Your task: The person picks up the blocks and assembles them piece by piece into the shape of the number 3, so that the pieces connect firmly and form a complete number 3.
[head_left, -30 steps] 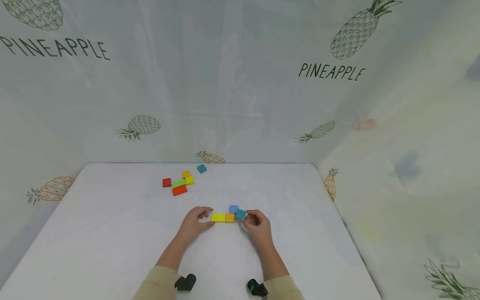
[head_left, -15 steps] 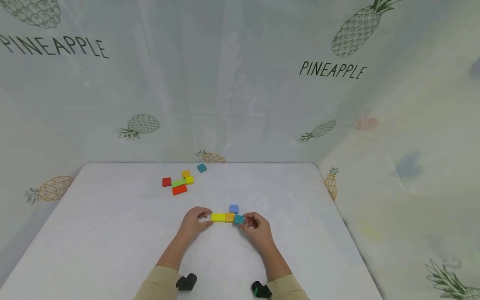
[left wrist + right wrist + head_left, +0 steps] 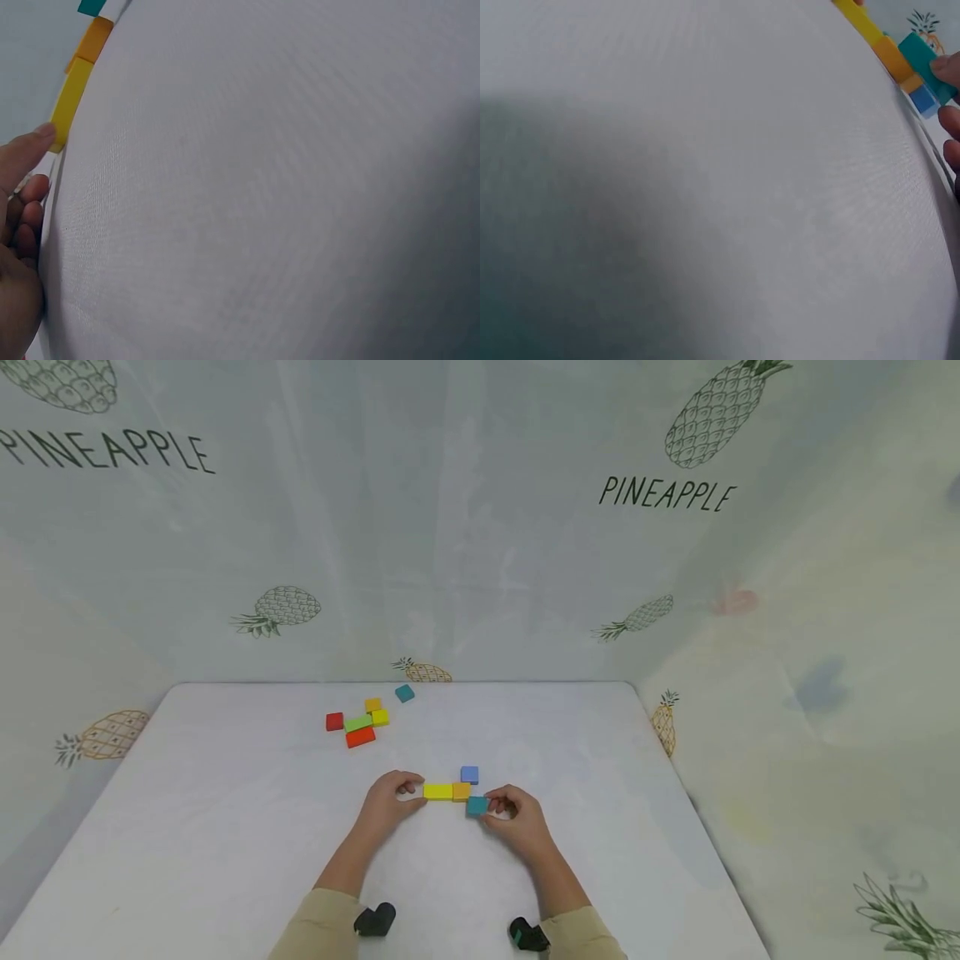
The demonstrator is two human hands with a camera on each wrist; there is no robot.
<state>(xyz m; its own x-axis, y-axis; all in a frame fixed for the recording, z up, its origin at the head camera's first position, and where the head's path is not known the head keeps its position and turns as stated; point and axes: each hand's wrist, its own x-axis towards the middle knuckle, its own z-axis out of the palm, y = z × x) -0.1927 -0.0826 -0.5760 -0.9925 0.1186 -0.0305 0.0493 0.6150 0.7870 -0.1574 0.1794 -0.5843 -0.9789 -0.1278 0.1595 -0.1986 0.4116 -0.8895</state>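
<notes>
My left hand (image 3: 392, 797) is at the left end of a long yellow block (image 3: 438, 792), holding it between thumb and forefinger; the left wrist view shows the thumb against that end of the yellow block (image 3: 71, 97). An orange block (image 3: 461, 792) adjoins its right end. Just behind the orange one lies a blue block (image 3: 469, 774). My right hand (image 3: 522, 820) pinches a teal block (image 3: 476, 807) by its right side, at the orange block's near right corner. In the right wrist view the teal block (image 3: 922, 64) is raised above the orange block's level.
Farther back on the white table (image 3: 247, 827) sits a loose group: a red block (image 3: 334, 722), a green block (image 3: 358, 723), an orange-red block (image 3: 361, 737), a yellow cube (image 3: 380, 717), an orange cube (image 3: 372, 704). Another teal block (image 3: 405, 693) lies near the back edge.
My right hand has brought the teal block nearer to me and slightly left, from beside the blue block to the orange block's near corner. The left hand stays at the yellow block.
</notes>
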